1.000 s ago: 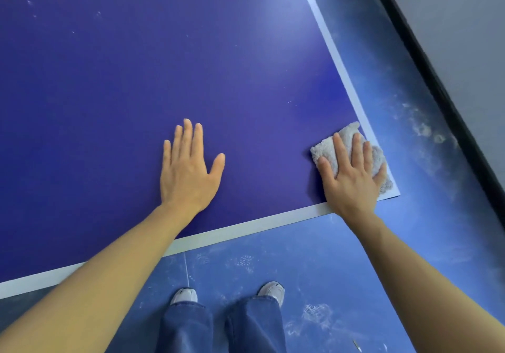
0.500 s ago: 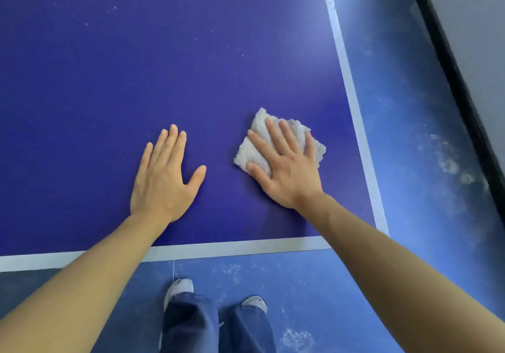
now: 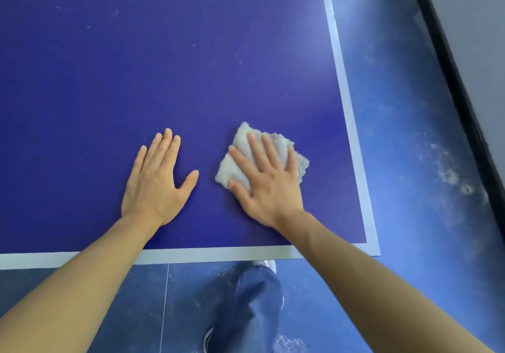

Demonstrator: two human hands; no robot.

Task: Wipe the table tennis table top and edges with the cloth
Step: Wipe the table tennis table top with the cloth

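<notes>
The dark blue table tennis table top (image 3: 191,66) fills most of the view, with a white line (image 3: 345,101) along its right edge and another along its near edge. A folded white cloth (image 3: 232,165) lies on the top near the right corner. My right hand (image 3: 266,180) presses flat on the cloth with straight, spread fingers. My left hand (image 3: 157,178) rests flat on the bare table top, a little to the left of the cloth. Small white specks dot the far part of the top.
A scuffed blue floor (image 3: 410,161) runs along the right side of the table and under its near edge. A dark baseboard (image 3: 464,93) and grey wall stand at the far right. My jeans leg and shoe (image 3: 254,303) show below the near edge.
My right hand slid the cloth from the near right corner leftwards onto the top, away from the right edge. My left hand stayed flat on the top. One foot has stepped forward.
</notes>
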